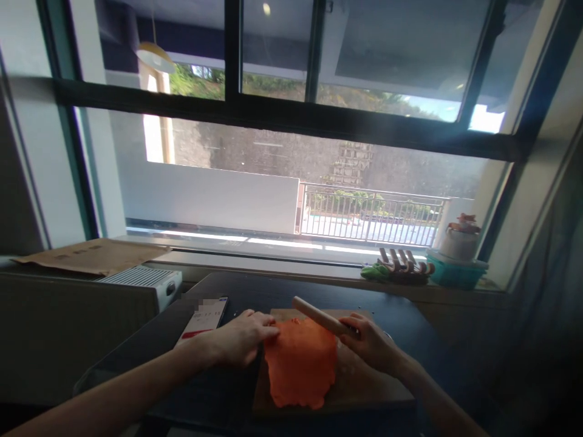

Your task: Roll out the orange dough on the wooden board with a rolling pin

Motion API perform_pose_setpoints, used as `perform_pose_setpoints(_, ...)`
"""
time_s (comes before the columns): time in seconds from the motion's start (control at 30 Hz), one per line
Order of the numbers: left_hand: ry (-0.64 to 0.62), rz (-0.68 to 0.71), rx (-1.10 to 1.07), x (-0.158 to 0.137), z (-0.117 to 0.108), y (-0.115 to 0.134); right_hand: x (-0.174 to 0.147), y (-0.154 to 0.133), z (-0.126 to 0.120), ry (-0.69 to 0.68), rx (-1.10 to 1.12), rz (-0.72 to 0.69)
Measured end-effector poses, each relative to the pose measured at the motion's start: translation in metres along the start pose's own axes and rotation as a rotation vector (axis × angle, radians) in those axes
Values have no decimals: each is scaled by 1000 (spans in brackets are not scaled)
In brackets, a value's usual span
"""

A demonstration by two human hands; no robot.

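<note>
A flattened sheet of orange dough (300, 364) with a ragged outline lies on a wooden board (364, 385), covering its left part. My left hand (246, 337) is at the sheet's upper left edge, thumb over the top and the other fingers curled, pinching that edge. In my right hand (371, 343) is a slim wooden rolling pin (319, 314), gripped near its right end. The pin slants up to the left across the sheet's upper right corner; whether it touches the dough I cannot tell.
The board rests on a dark table (237, 288). Left of my left hand lies a phone (204, 318) with a lit screen. A brown paper bag (95, 255) lies on a white unit (168, 291). On the windowsill stand a teal container (455, 270) and a dark rack (403, 267).
</note>
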State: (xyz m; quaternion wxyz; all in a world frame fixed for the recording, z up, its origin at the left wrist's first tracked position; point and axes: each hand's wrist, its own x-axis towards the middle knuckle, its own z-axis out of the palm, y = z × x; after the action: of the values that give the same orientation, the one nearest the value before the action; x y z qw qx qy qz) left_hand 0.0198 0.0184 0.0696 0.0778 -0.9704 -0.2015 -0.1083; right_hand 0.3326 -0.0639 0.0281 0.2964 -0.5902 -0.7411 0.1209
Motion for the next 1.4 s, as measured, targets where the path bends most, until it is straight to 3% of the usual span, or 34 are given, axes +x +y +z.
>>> perform_pose_setpoints(0.07, 3, -30, -113, 6, -20, 5, -10, -15, 5, -30, -4, 2)
perform_pose_setpoints(0.17, 162, -170, -154, 31, -31, 19, -19, -30, 13, -78, -32, -14)
perform_pose_setpoints(0.23, 167, -170, -158, 49, -18, 31, -18, -33, 18, -64, -63, -12)
perform_pose_setpoints(0.37, -77, -298, -142, 72, 31, 45, 0, -22, 29, 117, -150, 106)
perform_pose_setpoints(0.43, -99, -360, -125, 79, 50, 43, 13, -15, 33, 171, -252, 167)
perform_pose_setpoints(0.6, -191, -497, -120, 106, 61, 26, 46, -9, 32, 140, -410, 318)
perform_pose_setpoints(0.73, -249, -492, -128, 110, 55, 27, 47, -16, 34, 21, -363, 388)
perform_pose_setpoints(1.0, -135, -373, -108, 65, 50, 48, 4, -41, 50, 85, -405, 314)
perform_pose_setpoints(1.2, -200, -491, -112, 102, 61, 28, 47, -20, 36, -20, -382, 416)
perform_pose_setpoints(1.3, -208, -526, -117, 119, 67, 16, 68, -6, 33, 3, -375, 434)
perform_pose_setpoints(1.4, -199, -512, -116, 120, 69, 13, 69, -4, 36, 15, -356, 436)
